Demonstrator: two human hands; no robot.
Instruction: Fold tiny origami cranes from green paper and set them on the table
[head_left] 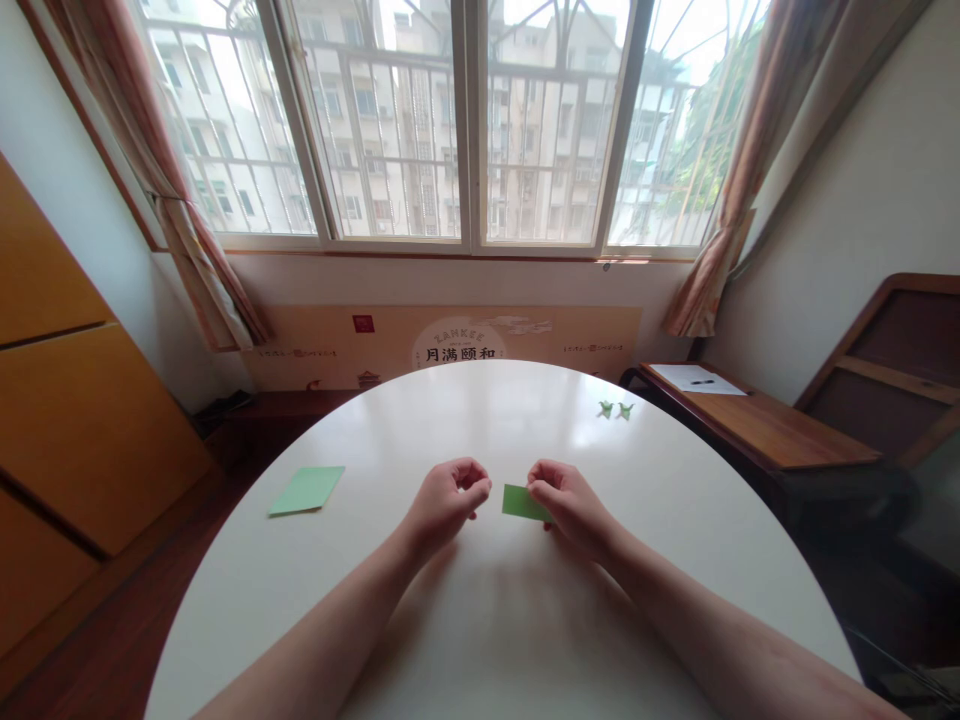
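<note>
Over the middle of a round white table, my right hand pinches the right edge of a small folded green paper. My left hand hovers just left of that paper, fingers curled into a loose fist with nothing visible in it, a small gap between it and the paper. A pale green sheet of paper lies flat on the table to the left. Two small folded green paper figures sit at the table's far right.
A dark wooden side table with a white sheet and a pen stands to the right, beside a wooden chair. A wide window with curtains fills the wall ahead. An orange wooden cabinet stands at left.
</note>
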